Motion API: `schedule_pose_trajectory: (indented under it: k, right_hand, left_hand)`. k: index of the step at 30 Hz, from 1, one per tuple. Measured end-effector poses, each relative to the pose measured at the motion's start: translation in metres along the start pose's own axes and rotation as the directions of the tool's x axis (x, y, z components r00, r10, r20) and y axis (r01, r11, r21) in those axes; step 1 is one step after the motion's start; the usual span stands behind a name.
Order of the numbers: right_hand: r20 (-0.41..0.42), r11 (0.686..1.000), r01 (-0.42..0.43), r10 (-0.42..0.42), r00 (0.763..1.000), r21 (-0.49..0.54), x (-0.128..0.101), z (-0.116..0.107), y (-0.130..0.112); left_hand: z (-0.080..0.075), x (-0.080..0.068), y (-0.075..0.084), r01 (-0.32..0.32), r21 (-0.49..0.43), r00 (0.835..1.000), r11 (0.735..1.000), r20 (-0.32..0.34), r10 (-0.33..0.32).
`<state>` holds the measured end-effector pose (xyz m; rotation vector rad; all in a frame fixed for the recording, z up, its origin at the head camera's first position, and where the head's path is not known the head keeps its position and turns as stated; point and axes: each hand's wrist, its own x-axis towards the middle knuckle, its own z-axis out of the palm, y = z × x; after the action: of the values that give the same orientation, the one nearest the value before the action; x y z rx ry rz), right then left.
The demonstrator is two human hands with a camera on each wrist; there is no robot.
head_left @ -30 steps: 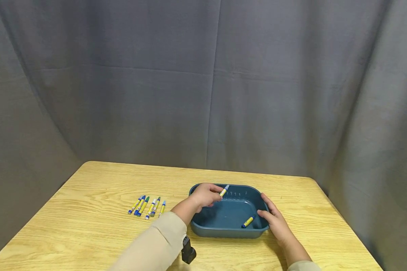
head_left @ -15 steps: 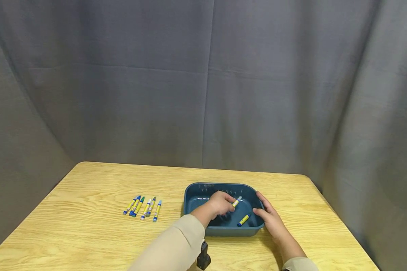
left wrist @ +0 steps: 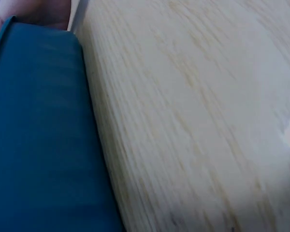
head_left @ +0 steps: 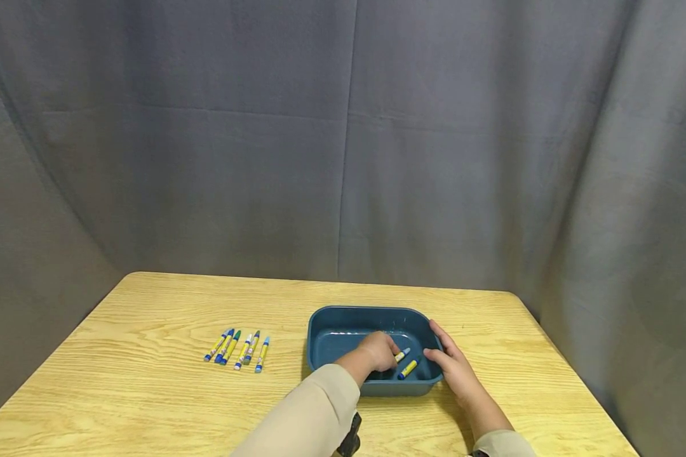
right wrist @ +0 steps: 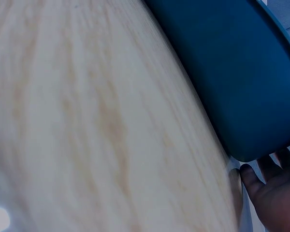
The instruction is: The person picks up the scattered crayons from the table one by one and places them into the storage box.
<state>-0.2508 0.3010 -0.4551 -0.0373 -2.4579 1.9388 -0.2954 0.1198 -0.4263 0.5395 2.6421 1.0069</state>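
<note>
A dark blue plastic basin (head_left: 331, 312) stands on the wooden table. My left hand (head_left: 377, 351) reaches down inside it, pinching a yellow-wrapped crayon (head_left: 402, 355) with a light blue tip close over the floor; the fingertips are partly hidden. Beside that crayon lies another with a dark blue end (head_left: 408, 369). My right hand (head_left: 456, 368) grips the basin's right end, thumb over the rim and fingers along the outside. In the right wrist view, fingers of the right hand (right wrist: 280, 198) show at the basin's corner. The left wrist view shows mostly the basin's outer wall (left wrist: 43, 130).
Several yellow-wrapped crayons (head_left: 231, 348) lie in a loose group on the table (head_left: 148, 381), left of the basin. A grey curtain (head_left: 234, 158) hangs behind the table's back edge. A black device (head_left: 351, 437) is strapped at the left wrist.
My left hand has moved right and down into the basin with its crayon, bringing it beside the other one. The right hand keeps its grip; the view has shifted slightly.
</note>
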Motion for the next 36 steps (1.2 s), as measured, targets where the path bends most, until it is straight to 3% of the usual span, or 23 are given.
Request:
schedule_pose_trajectory:
  k: [7,15,23,31,36]
  right_hand:
    - [0.009,1.0,0.006,-0.006,1.0,-0.013,0.002,0.001,0.0]
    - [0.008,1.0,0.008,-0.008,1.0,-0.006,0.002,0.004,0.001]
    - [0.007,1.0,0.006,-0.006,1.0,0.007,0.0,0.005,0.002]
    - [-0.006,1.0,-0.01,0.01,1.0,-0.006,0.0,0.003,0.0]
    - [-0.007,1.0,-0.003,0.003,1.0,-0.027,0.001,0.001,0.001]
  left_hand:
    - [-0.001,-0.003,0.002,0.021,0.09,1.0,0.996,0.008,-0.022]
    - [-0.001,-0.006,0.0,0.023,0.103,1.0,0.994,0.006,-0.023]
    - [-0.016,-0.012,-0.002,0.015,0.054,0.997,0.998,0.07,-0.019]
    - [-0.04,-0.015,-0.01,-0.003,-0.068,1.0,0.998,0.025,0.005]
    - [-0.06,-0.018,-0.02,-0.051,-0.137,0.999,0.989,0.004,0.052]
